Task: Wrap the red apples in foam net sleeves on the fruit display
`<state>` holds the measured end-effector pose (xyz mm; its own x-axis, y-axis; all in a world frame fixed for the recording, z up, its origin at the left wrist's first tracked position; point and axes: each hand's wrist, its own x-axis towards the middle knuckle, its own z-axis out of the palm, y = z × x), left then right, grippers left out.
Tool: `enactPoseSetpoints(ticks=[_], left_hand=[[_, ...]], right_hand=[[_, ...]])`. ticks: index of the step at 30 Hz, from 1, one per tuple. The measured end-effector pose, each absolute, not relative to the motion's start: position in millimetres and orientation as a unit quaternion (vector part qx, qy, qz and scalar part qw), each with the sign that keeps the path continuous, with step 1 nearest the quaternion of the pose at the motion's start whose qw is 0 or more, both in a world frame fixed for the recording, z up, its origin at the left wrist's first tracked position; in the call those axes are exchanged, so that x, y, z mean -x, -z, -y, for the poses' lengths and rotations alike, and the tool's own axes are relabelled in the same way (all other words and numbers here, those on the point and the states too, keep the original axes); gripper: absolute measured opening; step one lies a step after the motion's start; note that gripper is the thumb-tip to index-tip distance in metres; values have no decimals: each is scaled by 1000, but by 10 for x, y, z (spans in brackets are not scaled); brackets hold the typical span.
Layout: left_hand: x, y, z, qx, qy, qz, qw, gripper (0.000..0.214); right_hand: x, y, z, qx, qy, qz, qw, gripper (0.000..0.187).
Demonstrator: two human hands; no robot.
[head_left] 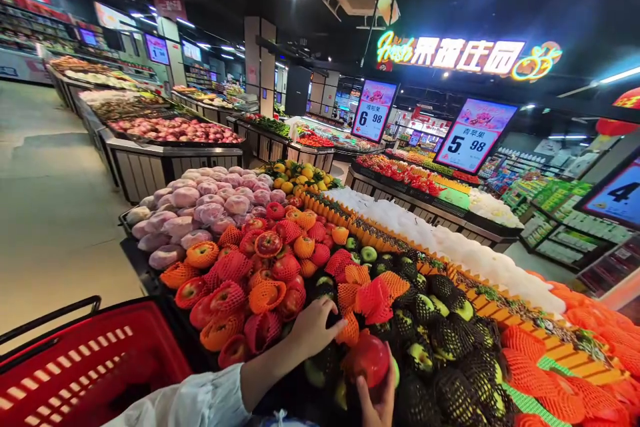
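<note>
Right hand (379, 395), bottom of view: gripping a red apple (369, 359), thumb on the near side, fingers wrapped round the far right. Apple is low in front of the body, over the near part of the display; skin bare where it shows, so the grip falls straight on the fruit. Side-on hold probably keeps a round, smooth thing from rolling.

Left hand (314, 327), white sleeve (195, 400): reaches in from the left, palm down, fingers bent, gap showing between thumb and forefinger. Thumb at the edge of an orange foam net (351, 329), just above the apple. Cannot tell whether it pinches the net or only brushes it.

Just beyond: loose red and orange nets (375, 300) heaped between two lots. Left of them, red apples (269, 244) in like nets; right, green apples (419, 353) in black nets. Netting likely cushions fruit piled this closely; colour perhaps helps tell kinds apart.

Farther along the bench (134, 265): pale wrapped fruit (215, 203) at far left, yellow fruit (303, 177) behind. Orange picket edging (500, 301) runs between the green apples and white-wrapped fruit (475, 255), seemingly as a divider.

Red basket (167, 330) at lower left, beside the bench and near the left arm; what supports it is out of view. Price signs (475, 135) hang above, tilted towards the aisle, presumably for reading.
</note>
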<state>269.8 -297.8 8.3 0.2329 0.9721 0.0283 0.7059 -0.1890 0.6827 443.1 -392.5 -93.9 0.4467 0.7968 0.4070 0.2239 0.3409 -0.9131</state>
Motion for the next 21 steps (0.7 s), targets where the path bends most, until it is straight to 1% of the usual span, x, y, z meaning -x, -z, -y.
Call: enactPoseSetpoints(ticks=[2, 3, 6, 8, 9, 12, 14, 15, 16, 19, 20, 21], left_hand=[[-2738, -69, 2989, -739, -206, -572, 290, 29], [-2760, -60, 2992, -741, -190, -573, 292, 29], [-2795, -39, 2975, -742, -188, -570, 299, 17], [-2784, -37, 2941, -735, -240, -559, 301, 6], [-2768, -38, 2921, -731, -278, -548, 296, 7], [-2700, -37, 2867, -732, -356, -518, 264, 32], [-2660, -29, 2852, -735, -350, -521, 257, 42], [-2647, -25, 2853, -733, -340, -524, 268, 42], [-2640, -20, 2860, -730, -332, -525, 284, 39], [-2655, -7, 2899, -727, -301, -525, 325, 20], [-2668, -2, 2913, -732, -277, -530, 326, 17], [-2682, 3, 2924, -740, -246, -538, 321, 20]], right_hand=[[-4406, 953, 3917, 535, -218, 464, 672, 69], [-4411, 986, 3906, 531, -213, 462, 677, 69], [-4474, 1152, 3852, 495, -175, 497, 691, 71], [-4501, 1254, 3826, 473, -142, 530, 689, 72], [-4496, 1281, 3824, 468, -129, 535, 691, 72], [-4407, 1241, 3862, 483, -130, 507, 703, 70], [-4336, 1145, 3905, 500, -151, 492, 697, 69], [-4311, 1097, 3924, 507, -161, 493, 689, 69], [-4296, 1060, 3938, 513, -166, 493, 682, 68], [-4299, 1047, 3945, 518, -168, 484, 685, 67], [-4309, 1074, 3937, 517, -168, 479, 689, 67], [-4321, 1110, 3926, 515, -170, 476, 692, 67]])
